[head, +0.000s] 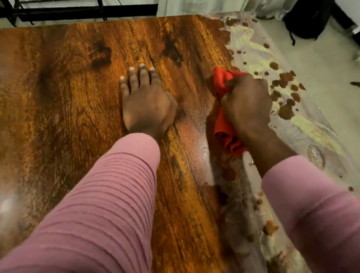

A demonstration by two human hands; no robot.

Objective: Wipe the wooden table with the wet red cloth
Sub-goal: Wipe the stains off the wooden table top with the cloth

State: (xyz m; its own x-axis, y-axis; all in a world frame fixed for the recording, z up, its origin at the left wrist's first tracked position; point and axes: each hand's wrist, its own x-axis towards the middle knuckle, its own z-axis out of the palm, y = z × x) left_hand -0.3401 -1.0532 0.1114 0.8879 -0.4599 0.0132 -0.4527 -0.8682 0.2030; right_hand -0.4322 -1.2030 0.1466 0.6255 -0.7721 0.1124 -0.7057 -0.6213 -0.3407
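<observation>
So you had the red cloth (227, 128) bunched up in your right hand (246, 104), fingers curled tight around it in a fist, with a wad poking out above your knuckles and another fold hanging out below your wrist. That grip made sense to me: a balled cloth lets you lean into the wood rather than just skimming it. It sat on the right part of the wooden table (50, 98), right at the border where the clean brown grain gave way to a pale, filmy strip dotted with brown patches running along the right edge. My guess is that strip was what needed wiping, so you'd parked the cloth exactly where the work was.

Your left hand (145, 104) was flat on the table just beside the cloth, palm down, fingers stretched out and only slightly apart, gripping nothing. Looked like a brace to me, taking your weight while you reached across, since both pink sleeves (83, 234) were well extended.

There was a shiny sheen on the wood between your hands, probably damp from the cloth, though I can't say for sure. Another hazy patch showed at the far left edge, so I'd call the job only partly done. A black backpack (311, 7) sat on the floor, well clear of everything.
</observation>
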